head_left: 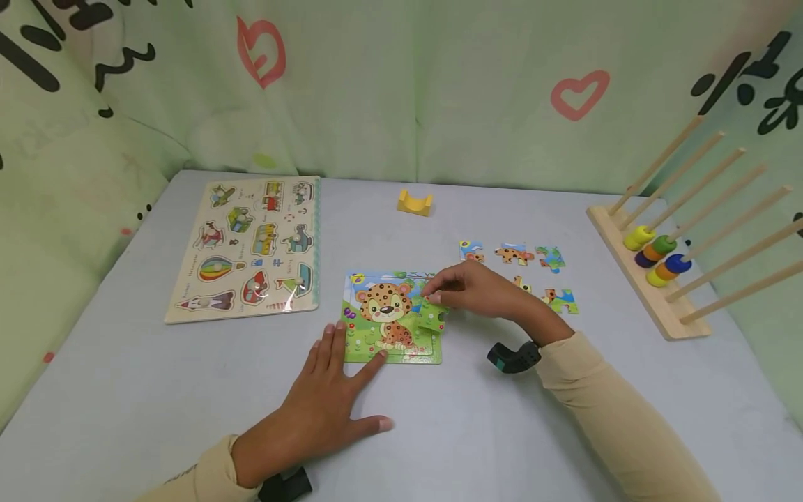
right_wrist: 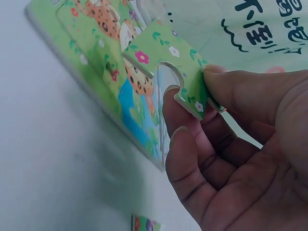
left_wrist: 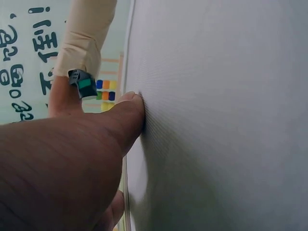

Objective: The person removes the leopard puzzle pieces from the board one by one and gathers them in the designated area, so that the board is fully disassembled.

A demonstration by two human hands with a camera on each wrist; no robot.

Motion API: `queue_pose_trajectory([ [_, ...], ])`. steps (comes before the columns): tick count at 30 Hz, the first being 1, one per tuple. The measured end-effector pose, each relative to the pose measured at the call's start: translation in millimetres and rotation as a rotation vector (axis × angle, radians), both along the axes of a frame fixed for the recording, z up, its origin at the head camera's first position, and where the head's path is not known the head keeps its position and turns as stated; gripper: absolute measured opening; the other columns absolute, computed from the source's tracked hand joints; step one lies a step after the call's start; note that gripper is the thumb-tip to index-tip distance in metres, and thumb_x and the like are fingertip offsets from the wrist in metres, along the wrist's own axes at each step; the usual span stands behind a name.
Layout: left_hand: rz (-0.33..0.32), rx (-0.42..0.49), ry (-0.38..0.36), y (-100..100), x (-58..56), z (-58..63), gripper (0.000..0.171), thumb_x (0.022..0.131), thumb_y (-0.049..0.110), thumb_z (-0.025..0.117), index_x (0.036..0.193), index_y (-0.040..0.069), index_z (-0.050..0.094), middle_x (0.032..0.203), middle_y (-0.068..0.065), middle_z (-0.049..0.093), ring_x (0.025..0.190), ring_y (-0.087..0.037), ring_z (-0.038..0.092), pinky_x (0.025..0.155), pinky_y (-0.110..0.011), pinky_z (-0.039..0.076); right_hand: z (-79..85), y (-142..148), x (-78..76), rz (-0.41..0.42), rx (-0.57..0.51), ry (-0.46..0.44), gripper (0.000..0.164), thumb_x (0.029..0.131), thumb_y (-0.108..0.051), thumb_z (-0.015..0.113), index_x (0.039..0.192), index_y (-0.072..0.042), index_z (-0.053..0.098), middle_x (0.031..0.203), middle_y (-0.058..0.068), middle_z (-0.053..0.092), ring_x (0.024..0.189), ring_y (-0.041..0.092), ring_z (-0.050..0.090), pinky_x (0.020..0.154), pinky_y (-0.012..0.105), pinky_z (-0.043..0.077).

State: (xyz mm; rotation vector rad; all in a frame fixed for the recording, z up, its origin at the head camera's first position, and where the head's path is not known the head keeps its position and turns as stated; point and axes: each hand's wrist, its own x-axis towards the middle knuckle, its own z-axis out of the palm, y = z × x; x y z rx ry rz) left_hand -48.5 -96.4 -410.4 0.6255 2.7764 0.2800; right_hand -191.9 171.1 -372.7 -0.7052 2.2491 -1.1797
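Note:
A leopard picture puzzle board (head_left: 364, 346) with a green border lies flat on the pale table. My right hand (head_left: 473, 289) pinches a green jigsaw piece (head_left: 431, 318) between thumb and fingers, over the board's right side. In the right wrist view this jigsaw piece (right_wrist: 190, 60) is tilted, showing flowers and a rounded notch, with the thumb on its edge. My left hand (head_left: 320, 411) rests with fingers spread at the board's lower left, fingertips on its edge. The left wrist view shows the left thumb (left_wrist: 127, 115) near the tabletop.
Several loose jigsaw pieces (head_left: 514, 254) lie right of the board, partly hidden behind the right hand. A vehicle peg puzzle (head_left: 245, 244) lies at the left. A yellow curved block (head_left: 415, 203) sits at the back. At the right stands a wooden peg rack (head_left: 674, 317) with coloured beads.

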Motion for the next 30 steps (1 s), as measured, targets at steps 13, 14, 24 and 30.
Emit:
queue_pose_trajectory([
  [13,-0.005,0.045,0.004,-0.2,1.7,-1.3,0.090,0.080,0.077,0.054,0.153,0.026,0.035,0.158,-0.028,-0.003,0.144,-0.043,-0.010,0.113,-0.059,0.012,1.9,35.5,11.8,-0.062,0.104,-0.004,0.016,0.093,-0.014,0.066,0.107,-0.008,0.073,0.106,0.001,0.069,0.097,0.020,0.061,0.083,0.037,0.049],
  [14,-0.006,0.056,0.001,-0.3,2.0,-1.4,0.091,0.080,0.076,0.054,0.153,0.026,0.035,0.158,-0.027,-0.004,0.144,-0.042,-0.009,0.113,-0.058,0.014,2.1,37.6,12.8,-0.067,0.116,-0.001,0.016,0.093,-0.015,0.067,0.106,-0.008,0.074,0.105,0.001,0.069,0.095,0.020,0.060,0.081,0.036,0.049],
  [24,-0.050,0.131,-0.027,-0.3,2.0,0.7,0.092,0.084,0.068,0.059,0.154,0.014,0.031,0.159,-0.022,-0.002,0.145,-0.041,-0.005,0.113,-0.054,0.020,-4.6,53.0,18.2,-0.084,0.188,0.081,0.013,0.091,-0.007,0.067,0.102,-0.008,0.075,0.100,0.000,0.070,0.087,0.018,0.060,0.075,0.034,0.049],
  [30,-0.061,0.141,-0.006,1.6,1.7,-0.5,0.086,0.084,0.066,0.061,0.154,0.025,0.032,0.158,-0.024,0.002,0.144,-0.045,-0.002,0.110,-0.057,0.025,-7.8,56.7,21.2,-0.084,0.226,0.119,0.013,0.091,-0.004,0.066,0.100,-0.007,0.075,0.097,0.001,0.070,0.079,0.016,0.055,0.068,0.028,0.047],
])
